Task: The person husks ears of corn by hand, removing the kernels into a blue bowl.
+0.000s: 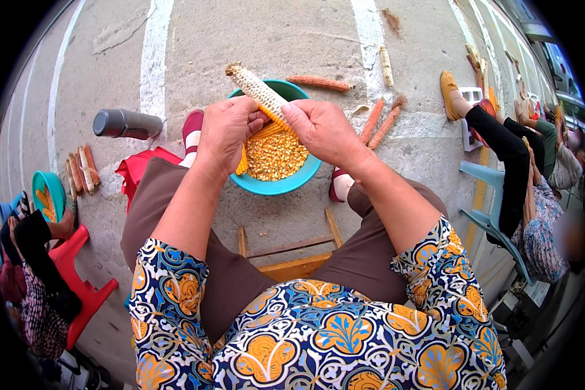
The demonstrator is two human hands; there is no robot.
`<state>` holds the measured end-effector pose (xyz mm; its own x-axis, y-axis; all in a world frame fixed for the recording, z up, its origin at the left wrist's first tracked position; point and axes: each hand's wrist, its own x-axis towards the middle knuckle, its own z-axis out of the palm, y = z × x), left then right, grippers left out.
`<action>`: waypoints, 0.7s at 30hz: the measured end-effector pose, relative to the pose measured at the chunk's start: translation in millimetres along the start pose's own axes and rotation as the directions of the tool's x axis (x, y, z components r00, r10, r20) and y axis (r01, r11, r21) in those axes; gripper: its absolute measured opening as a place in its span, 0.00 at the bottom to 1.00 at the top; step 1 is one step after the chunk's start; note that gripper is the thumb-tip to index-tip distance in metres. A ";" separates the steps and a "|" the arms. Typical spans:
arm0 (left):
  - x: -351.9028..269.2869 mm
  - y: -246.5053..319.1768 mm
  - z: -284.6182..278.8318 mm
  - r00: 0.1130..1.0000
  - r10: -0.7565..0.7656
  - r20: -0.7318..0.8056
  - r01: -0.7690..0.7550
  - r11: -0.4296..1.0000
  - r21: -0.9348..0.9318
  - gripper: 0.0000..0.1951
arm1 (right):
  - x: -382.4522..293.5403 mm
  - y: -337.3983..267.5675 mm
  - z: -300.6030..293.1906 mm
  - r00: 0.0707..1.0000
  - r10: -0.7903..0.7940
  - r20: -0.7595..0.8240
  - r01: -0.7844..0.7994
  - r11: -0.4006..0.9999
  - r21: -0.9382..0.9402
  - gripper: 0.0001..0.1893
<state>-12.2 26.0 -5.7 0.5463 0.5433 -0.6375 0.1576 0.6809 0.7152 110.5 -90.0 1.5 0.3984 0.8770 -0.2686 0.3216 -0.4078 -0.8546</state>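
Observation:
Both hands grip one corn cob above a teal plastic basin. The cob's upper side is stripped to pale white, while a row of yellow kernels runs along its lower edge. My left hand holds it near the middle, fingers curled at the kernels. My right hand clasps the near right end, thumb laid on top. Loose yellow kernels fill the basin's bottom. Among them lie unshelled ears of corn, partly hidden by my left hand.
Stripped reddish cobs lie on the concrete beyond the basin and to its right. At left are a grey flask, a pile of cobs and a red cloth. Seated people flank me, one on a blue plastic chair.

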 end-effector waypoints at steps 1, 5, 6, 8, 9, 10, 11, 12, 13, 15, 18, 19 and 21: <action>0.0 -0.1 -0.7 1.000 0.001 0.007 -0.001 1.000 0.002 0.07 | -0.3 -1.3 -0.2 1.000 -0.005 0.001 0.005 1.000 -0.012 0.18; 4.0 -6.9 -7.3 0.998 0.042 0.041 -0.045 0.997 0.069 0.06 | -3.6 -4.2 2.9 1.000 -0.025 -0.008 0.025 1.000 -0.009 0.18; 5.0 -8.4 -8.6 0.998 0.048 0.046 -0.051 0.996 0.071 0.06 | -3.9 -5.7 2.8 1.000 -0.024 -0.002 0.024 1.000 -0.009 0.19; 6.2 -10.6 -10.1 0.997 0.060 0.055 -0.064 0.995 0.073 0.06 | -4.3 -8.6 2.2 1.000 -0.021 0.010 0.021 1.000 -0.010 0.19; 5.6 -10.5 -9.5 0.996 0.063 0.056 -0.067 0.995 0.071 0.06 | -4.4 -8.7 2.1 1.000 -0.020 0.010 0.020 1.000 -0.017 0.19; 4.6 -9.9 -8.5 0.996 0.067 0.056 -0.071 0.995 0.069 0.05 | -4.5 -8.6 1.8 1.000 -0.018 0.010 0.018 1.000 -0.024 0.19; 4.0 -9.8 -7.7 0.996 0.070 0.057 -0.074 0.995 0.067 0.05 | -4.5 -8.2 1.7 1.000 -0.016 0.009 0.017 0.999 -0.031 0.19; 4.1 -10.2 -7.7 0.996 0.068 0.053 -0.071 0.995 0.067 0.05 | -4.4 -7.8 1.7 1.000 -0.022 0.006 0.023 0.999 -0.045 0.19; 4.5 -10.8 -8.0 0.997 0.065 0.050 -0.068 0.995 0.066 0.05 | -4.1 -7.2 1.8 1.000 -0.028 0.003 0.028 0.998 -0.059 0.19; 6.2 -12.3 -10.1 0.997 0.061 0.050 -0.065 0.995 0.076 0.05 | -4.4 -6.9 2.4 0.999 -0.041 -0.003 0.041 0.997 -0.072 0.19; 7.0 -13.5 -11.4 0.997 0.069 0.039 -0.072 0.994 0.078 0.06 | -4.6 -7.6 3.9 0.999 -0.054 -0.009 0.053 0.997 -0.061 0.19; 4.6 -12.1 -8.1 0.997 0.078 0.022 -0.079 0.995 0.060 0.06 | -4.4 -7.8 4.3 0.999 -0.052 -0.008 0.051 0.997 -0.053 0.19; 3.1 -10.8 -3.6 0.997 0.077 -0.007 -0.076 0.996 0.036 0.07 | -4.6 -6.1 4.2 0.998 -0.063 -0.007 0.063 0.997 -0.054 0.18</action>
<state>-15.2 22.1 -16.4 0.5510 0.5973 -0.5828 0.1449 0.6193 0.7717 103.1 -90.4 6.1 0.3837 0.8991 -0.2106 0.3920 -0.3651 -0.8444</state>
